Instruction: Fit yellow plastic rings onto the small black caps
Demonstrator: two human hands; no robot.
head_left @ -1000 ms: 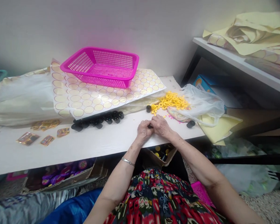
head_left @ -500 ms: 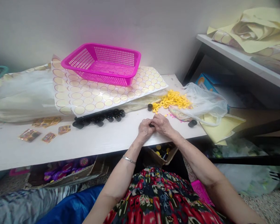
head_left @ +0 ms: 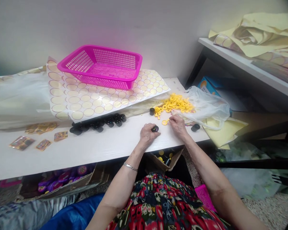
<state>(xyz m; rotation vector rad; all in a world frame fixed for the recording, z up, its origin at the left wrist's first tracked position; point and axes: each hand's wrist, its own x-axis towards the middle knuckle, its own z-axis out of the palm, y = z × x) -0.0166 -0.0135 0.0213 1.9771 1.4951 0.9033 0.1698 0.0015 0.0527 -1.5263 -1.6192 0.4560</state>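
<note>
Head view: near the front edge of the tabletop (head_left: 93,152), a black cap (head_left: 155,128) is clasped by the curled fingers of the left hand (head_left: 148,133). To its right, a yellow ring (head_left: 165,122) is pinched at its stem by the closed fingers of the right hand (head_left: 178,126). Just beyond, loose rings (head_left: 177,103) are heaped beside a clear bag (head_left: 207,103) toward the right end. More caps (head_left: 98,124) are clustered left of the hands, before sheets (head_left: 96,100) on which a pink basket (head_left: 110,70) is set.
</note>
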